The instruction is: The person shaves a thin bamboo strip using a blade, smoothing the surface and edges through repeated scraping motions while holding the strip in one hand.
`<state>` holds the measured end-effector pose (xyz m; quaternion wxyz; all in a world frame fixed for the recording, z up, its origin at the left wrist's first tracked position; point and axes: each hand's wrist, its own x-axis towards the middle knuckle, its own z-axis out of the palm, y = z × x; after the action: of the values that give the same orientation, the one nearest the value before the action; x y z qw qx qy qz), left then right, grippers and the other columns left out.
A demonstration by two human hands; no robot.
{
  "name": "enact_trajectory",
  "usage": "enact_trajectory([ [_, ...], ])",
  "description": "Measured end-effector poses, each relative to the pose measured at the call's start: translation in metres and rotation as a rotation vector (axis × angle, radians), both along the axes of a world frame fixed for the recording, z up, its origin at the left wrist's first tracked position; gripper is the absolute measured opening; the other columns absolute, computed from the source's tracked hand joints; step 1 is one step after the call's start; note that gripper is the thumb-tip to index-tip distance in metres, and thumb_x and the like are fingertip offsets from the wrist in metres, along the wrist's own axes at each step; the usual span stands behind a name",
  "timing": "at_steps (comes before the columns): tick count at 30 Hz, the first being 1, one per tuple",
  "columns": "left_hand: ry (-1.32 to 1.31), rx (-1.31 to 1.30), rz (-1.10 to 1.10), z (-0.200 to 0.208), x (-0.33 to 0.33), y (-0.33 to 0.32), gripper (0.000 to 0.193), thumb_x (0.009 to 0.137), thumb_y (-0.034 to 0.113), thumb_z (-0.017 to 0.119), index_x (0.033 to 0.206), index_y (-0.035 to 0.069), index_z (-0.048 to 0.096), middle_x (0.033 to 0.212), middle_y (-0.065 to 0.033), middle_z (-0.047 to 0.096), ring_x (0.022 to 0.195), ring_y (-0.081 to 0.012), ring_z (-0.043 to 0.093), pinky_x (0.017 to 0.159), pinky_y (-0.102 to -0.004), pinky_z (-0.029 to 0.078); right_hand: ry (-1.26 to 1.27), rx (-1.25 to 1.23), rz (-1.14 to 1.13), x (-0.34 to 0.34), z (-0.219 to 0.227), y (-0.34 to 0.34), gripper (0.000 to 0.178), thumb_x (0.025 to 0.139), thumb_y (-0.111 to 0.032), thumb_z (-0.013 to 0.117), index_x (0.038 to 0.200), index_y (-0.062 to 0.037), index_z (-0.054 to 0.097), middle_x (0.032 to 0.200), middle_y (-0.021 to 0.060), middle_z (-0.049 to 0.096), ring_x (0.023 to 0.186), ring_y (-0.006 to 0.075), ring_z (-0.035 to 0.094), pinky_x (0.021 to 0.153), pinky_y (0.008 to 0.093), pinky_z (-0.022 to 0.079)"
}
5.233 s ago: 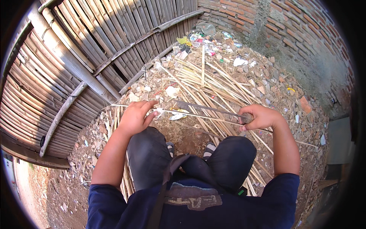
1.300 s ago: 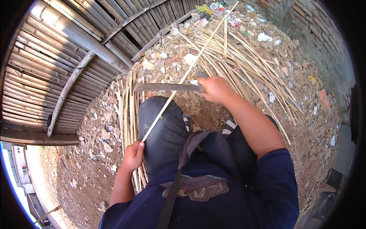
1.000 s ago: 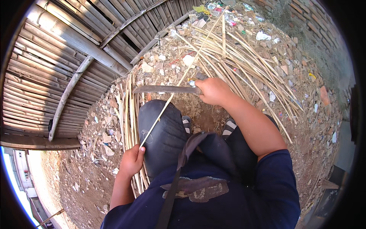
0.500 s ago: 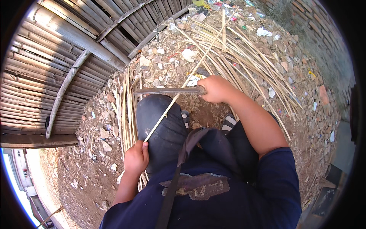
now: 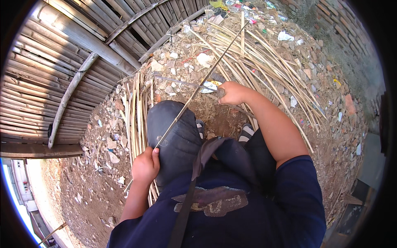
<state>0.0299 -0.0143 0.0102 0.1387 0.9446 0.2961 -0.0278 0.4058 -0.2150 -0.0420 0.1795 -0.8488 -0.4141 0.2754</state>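
Note:
My left hand (image 5: 145, 165) is closed round the lower part of a long thin bamboo strip (image 5: 180, 112). The strip slants up and to the right across my left knee, its darker side showing. In my right hand (image 5: 234, 93) is the handle of a long knife (image 5: 175, 81), whose blade points left. Seen nearly edge-on, the blade crosses the strip beyond the knee; whether they touch I cannot tell.
A spread of pale split strips (image 5: 264, 66) lies on the ground ahead to the right. More strips (image 5: 138, 111) lie beside my left leg. A bamboo wall (image 5: 45, 91) stands left, a brick wall (image 5: 339, 29) far right. Rubble and litter cover the soil.
The strip has turned from its pale side to a darker one. The knife has tilted, its tip farther away and its blade now looking thinner. My left hand has shifted slightly left.

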Motion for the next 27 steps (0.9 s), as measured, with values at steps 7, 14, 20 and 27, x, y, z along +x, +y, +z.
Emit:
enact_trajectory([
  [7,0.081,0.044,0.021,0.006,-0.004,-0.010,0.035,0.107,0.035,0.052,0.089,0.005,0.055,0.067,-0.0242,0.064,0.067,-0.0490,0.065,0.061,-0.0589,0.049,-0.102,-0.089,0.041,-0.029,0.053,0.002,0.044,0.078,-0.019,0.071,0.121,-0.0079,0.071,0.107,0.0228,0.073,0.099,0.0406,0.070,0.086,0.0471,0.057],
  [14,0.030,0.171,-0.010,0.000,-0.003,-0.011,0.035,0.105,0.038,0.056,0.088,0.007,0.054,0.071,-0.0196,0.067,0.065,-0.0448,0.066,0.058,-0.0560,0.051,-0.092,0.047,-0.189,0.015,0.020,-0.015,0.043,0.079,-0.015,0.070,0.121,-0.0048,0.070,0.105,0.0251,0.072,0.100,0.0399,0.070,0.087,0.0466,0.056],
  [20,0.001,0.175,-0.001,-0.010,-0.010,-0.012,0.035,0.105,0.038,0.055,0.086,0.009,0.056,0.071,-0.0173,0.066,0.062,-0.0422,0.066,0.057,-0.0535,0.052,-0.171,-0.030,0.104,-0.032,0.051,0.003,0.042,0.080,-0.020,0.071,0.120,-0.0080,0.071,0.107,0.0244,0.072,0.100,0.0382,0.071,0.088,0.0451,0.057],
  [27,-0.119,0.134,-0.040,-0.001,-0.012,-0.012,0.034,0.106,0.034,0.053,0.085,0.007,0.055,0.068,-0.0191,0.062,0.061,-0.0438,0.063,0.056,-0.0542,0.048,-0.040,-0.031,-0.150,0.012,0.043,-0.023,0.046,0.078,-0.017,0.069,0.121,-0.0011,0.070,0.107,0.0248,0.072,0.101,0.0393,0.070,0.090,0.0464,0.055],
])
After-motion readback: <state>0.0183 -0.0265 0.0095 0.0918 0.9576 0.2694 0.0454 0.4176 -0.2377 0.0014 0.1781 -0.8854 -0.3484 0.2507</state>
